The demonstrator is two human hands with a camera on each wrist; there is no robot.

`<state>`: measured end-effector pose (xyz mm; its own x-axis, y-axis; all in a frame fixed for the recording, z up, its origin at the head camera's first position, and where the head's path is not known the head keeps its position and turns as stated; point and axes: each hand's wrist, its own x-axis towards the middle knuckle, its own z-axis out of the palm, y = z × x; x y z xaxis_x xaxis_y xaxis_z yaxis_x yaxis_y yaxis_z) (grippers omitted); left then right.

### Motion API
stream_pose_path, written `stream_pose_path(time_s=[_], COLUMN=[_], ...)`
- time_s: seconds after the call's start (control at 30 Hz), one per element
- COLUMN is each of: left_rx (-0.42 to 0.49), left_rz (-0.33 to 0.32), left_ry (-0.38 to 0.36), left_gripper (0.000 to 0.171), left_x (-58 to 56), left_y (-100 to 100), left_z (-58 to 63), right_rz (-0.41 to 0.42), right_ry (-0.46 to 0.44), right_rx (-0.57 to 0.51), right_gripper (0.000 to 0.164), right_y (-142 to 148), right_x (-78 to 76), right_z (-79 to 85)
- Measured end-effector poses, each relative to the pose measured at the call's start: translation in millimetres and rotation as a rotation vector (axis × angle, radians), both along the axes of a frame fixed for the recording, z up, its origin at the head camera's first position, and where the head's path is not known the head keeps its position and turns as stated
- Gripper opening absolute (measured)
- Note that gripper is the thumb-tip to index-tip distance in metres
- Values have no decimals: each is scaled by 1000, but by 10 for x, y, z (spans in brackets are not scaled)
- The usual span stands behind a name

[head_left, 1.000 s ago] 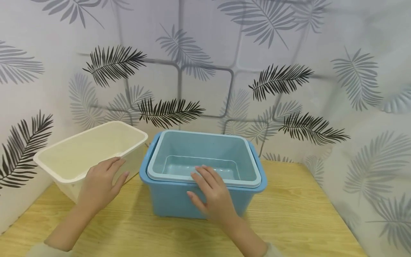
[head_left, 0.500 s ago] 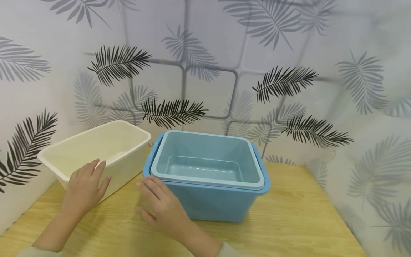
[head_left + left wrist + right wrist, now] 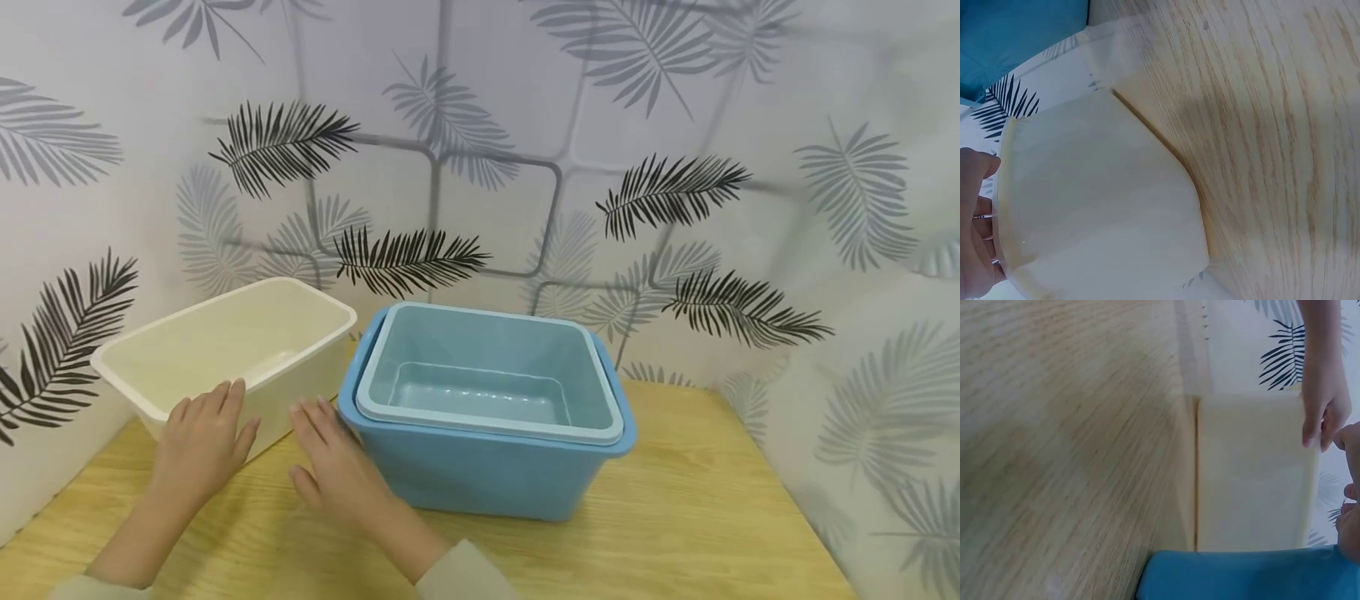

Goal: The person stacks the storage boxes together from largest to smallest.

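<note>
A cream rectangular plastic bin (image 3: 315,371) stands on the left. My left hand (image 3: 198,442) rests at its near rim, the thumb apart from the fingers; in the left wrist view the fingertips (image 3: 984,226) reach past the bin's rim. My right hand (image 3: 337,471) is between the cream bin and a blue tub (image 3: 480,475), fingers straight and close by the tub's left end, holding nothing. A lighter blue tub (image 3: 480,340) is nested inside the blue one, its rim a little above the outer rim.
Both containers stand on a wood-grain table (image 3: 675,500). Close behind them hangs a pale sheet with a leaf pattern (image 3: 480,125), which also runs along both sides of the table.
My right hand has left the front rim of the nested tubs and moved left beside the cream bin. My left hand has slid leftward along the bin's rim.
</note>
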<state>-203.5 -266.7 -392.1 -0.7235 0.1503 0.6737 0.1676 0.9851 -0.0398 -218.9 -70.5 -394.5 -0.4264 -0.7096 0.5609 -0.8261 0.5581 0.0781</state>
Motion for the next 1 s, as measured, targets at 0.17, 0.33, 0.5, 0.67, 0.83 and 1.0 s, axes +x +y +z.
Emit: stream_pose_path(time_s=[0.17,0.33,0.5,0.67,0.83,1.0], left_rx=[-9,-6,11,81,138,184], left_rz=[0,-5,-9,11,31,63], left_ry=[25,13,-13,-62,-94,-86], left_gripper=[56,55,55,51,46,42], left_x=[2,16,57,126,190,263], left_y=[-5,-15,-26,-36,-42,-47], left_z=[-8,-10,3,34,31,60], right_rz=[-54,-90,-123,-135,-126,-108], right_ry=[-128,-194,-232,-198,-132,-135], right_rx=[30,46,52,65,63,23], right_gripper=[59,61,62,64,64,63], right_y=[-102,-192,-256,-299,-297,-300], right_x=[-96,-132,-165,-179,-188,-200], right_z=[-2,19,42,53,29,10])
